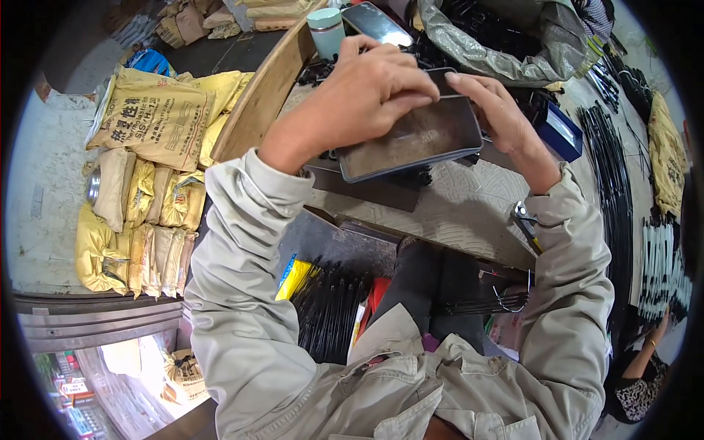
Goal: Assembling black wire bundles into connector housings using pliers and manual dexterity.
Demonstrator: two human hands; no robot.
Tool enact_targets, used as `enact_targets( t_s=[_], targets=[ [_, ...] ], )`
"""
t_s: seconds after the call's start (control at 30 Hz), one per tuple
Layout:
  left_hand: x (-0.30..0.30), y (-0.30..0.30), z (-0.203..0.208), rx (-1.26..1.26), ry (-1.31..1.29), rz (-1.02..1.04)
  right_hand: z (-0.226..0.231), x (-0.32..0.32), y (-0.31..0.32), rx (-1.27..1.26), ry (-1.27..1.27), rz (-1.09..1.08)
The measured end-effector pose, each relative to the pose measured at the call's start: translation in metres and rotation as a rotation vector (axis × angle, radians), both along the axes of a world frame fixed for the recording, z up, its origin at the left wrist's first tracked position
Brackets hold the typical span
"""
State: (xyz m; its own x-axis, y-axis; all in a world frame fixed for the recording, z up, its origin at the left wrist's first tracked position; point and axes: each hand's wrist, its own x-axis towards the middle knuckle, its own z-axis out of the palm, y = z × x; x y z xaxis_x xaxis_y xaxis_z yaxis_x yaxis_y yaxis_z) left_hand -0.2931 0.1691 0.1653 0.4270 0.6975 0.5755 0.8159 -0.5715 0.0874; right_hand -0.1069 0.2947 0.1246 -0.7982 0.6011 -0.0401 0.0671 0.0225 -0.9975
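A dark, shallow rectangular tray (392, 154) with a worn brown inside sits tilted over the workbench in front of me. Above its far part, my left hand (374, 88) has its fingers curled in and pressed together; whatever may be in them is too small or hidden. My right hand (495, 106) is at the tray's far right corner, thumb by the rim and the other fingers partly hidden. From this view I cannot tell whether it grips the tray. Small black parts (317, 72) lie on the bench beyond my left wrist.
Behind the tray stand a light green cup (326, 33), a phone (375, 23) and a grey sack (506, 62) of black pieces. Pliers (525, 220) and a blue box (561, 132) lie right. Yellow bags (158, 110) are stacked left. Another person's arm (645, 352) shows far right.
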Motion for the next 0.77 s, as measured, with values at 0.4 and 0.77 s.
enact_targets(
  t_s=[0.4, 0.77],
  targets=[
    [-0.003, -0.022, -0.004, -0.18, 0.149, 0.343, -0.007, -0.011, 0.01, 0.045, 0.03, -0.066],
    [-0.078, -0.013, -0.028, -0.26, 0.297, 1.125, 0.003, 0.026, 0.025, 0.321, 0.002, -0.134]
  ],
)
